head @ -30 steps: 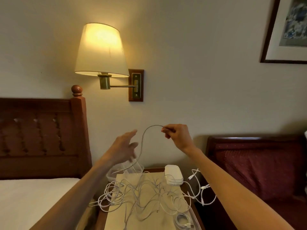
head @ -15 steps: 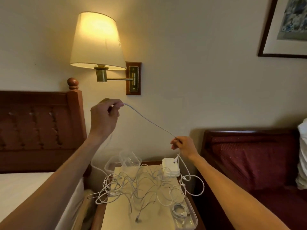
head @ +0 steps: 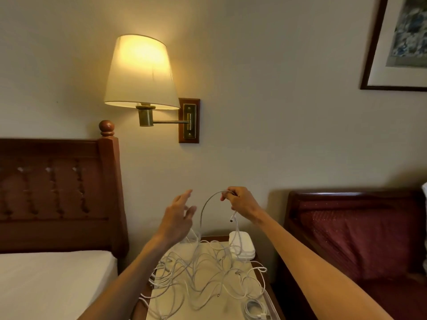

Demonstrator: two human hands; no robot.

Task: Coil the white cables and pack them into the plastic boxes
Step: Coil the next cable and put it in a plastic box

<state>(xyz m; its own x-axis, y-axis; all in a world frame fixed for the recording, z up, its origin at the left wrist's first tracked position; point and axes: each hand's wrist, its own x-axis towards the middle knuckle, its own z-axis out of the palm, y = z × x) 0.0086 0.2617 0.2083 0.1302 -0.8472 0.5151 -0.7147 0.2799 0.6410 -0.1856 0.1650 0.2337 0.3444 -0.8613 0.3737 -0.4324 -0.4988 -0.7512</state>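
Note:
A tangle of white cables (head: 201, 273) lies across the nightstand top (head: 208, 306). My right hand (head: 240, 202) pinches one white cable (head: 204, 209) above the pile; it arches left and down, and a loop with a plug end hangs below the fingers. My left hand (head: 178, 218) is raised beside that arch, fingers spread and relaxed, holding nothing. Behind my left hand stands a clear plastic box (head: 190, 237), mostly hidden. Another plastic box (head: 270, 306) at the nightstand's front right holds a coiled cable (head: 254, 308).
A white square device (head: 242, 247) sits at the back right of the nightstand. A bed with a wooden headboard (head: 57, 192) is on the left, a dark red upholstered seat (head: 360, 232) on the right. A lit wall lamp (head: 141, 72) hangs above.
My left hand let go of the cable and dropped from high left to beside the arch. My right hand rose and now holds the cable with a hanging loop.

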